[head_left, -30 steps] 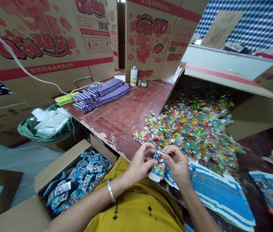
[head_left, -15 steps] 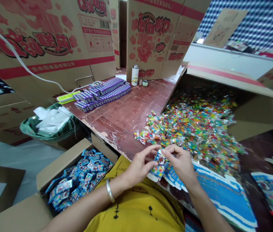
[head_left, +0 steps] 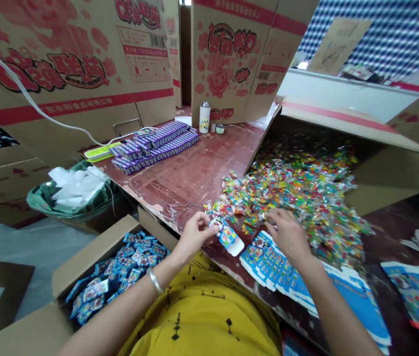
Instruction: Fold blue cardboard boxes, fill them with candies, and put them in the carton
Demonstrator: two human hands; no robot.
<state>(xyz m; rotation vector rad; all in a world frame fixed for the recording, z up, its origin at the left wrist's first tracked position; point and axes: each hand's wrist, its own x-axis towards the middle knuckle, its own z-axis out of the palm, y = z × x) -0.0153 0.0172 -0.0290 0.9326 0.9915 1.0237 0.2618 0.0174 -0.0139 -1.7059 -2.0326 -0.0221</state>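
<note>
My left hand (head_left: 196,232) pinches a small blue printed carton (head_left: 227,236) between thumb and fingers. The carton is tilted, and its white end flap points toward me and to the right. At the near edge of a heap of clear-wrapped colourful candies (head_left: 291,188), my right hand (head_left: 287,235) reaches in with fingers and thumb a little apart. I see nothing held in it. Below that hand, a fanned row of flat blue cartons (head_left: 268,264) lies along the table's near edge.
A cardboard box (head_left: 94,252) of filled blue packs stands low at left, beside a green-lined bin (head_left: 42,198). Purple packs (head_left: 157,143) are lined up on the red-brown table (head_left: 209,168), near a white bottle (head_left: 204,117). The candies spill from a tipped carton (head_left: 391,183).
My hands have separated. The left moved left with the carton, whose white flap now shows. The right let go of it and moved up and right to the candies.
</note>
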